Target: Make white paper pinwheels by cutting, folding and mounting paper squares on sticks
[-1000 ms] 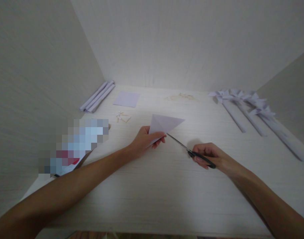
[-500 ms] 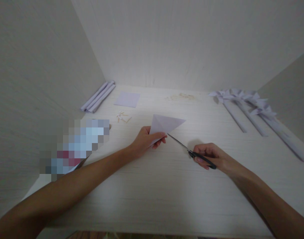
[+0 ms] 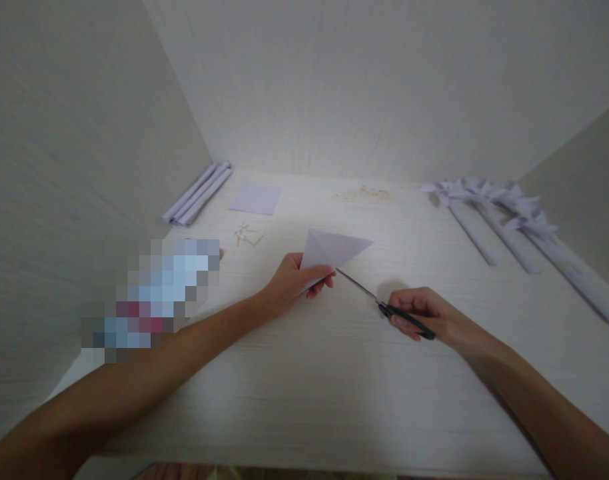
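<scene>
Our left hand (image 3: 289, 283) pinching a folded paper triangle (image 3: 334, 248) above the middle of the worktop (image 3: 334, 400); our right hand (image 3: 424, 313) gripping scissors (image 3: 384, 307), blade tips at the triangle's lower edge; paper rolls (image 3: 197, 193) in the far left corner

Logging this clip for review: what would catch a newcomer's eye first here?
At the centre of the pale table, the left hand pinches a folded paper triangle while the right hand holds black-handled scissors, their blade tips at the triangle's lower edge. Along the far right lie paper pinwheels on rolled paper sticks.
</scene>
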The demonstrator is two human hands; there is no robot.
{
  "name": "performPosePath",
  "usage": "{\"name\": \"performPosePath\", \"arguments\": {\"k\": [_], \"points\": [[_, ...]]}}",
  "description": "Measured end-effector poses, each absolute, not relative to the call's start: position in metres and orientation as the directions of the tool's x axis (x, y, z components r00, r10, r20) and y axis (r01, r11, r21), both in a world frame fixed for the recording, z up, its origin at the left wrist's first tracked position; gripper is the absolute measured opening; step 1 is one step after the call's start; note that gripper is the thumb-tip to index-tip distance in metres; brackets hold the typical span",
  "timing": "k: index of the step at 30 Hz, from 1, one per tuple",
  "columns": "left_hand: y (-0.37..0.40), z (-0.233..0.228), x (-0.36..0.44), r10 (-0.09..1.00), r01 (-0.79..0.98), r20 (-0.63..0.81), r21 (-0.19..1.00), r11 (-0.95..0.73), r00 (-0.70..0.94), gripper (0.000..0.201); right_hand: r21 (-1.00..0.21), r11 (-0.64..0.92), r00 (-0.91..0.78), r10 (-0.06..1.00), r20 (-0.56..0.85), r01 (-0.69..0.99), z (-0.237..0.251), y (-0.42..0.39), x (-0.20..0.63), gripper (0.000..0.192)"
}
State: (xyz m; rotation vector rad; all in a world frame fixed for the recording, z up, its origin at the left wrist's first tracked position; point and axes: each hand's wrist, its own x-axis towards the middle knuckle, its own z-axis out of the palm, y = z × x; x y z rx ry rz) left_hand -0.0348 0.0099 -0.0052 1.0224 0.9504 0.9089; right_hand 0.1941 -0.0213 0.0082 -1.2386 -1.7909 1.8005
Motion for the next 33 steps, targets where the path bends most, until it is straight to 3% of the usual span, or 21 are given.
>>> {"name": "performPosePath", "arguments": {"k": [33], "points": [[0.005, -0.0055, -0.0313, 0.928, -0.258, -0.186, 0.926, 0.275, 0.323, 0.018, -0.945, -0.168, -0.572, 0.761, -0.306, 0.282, 0.0013, -0.024, 0.1901, 0.039]]}}
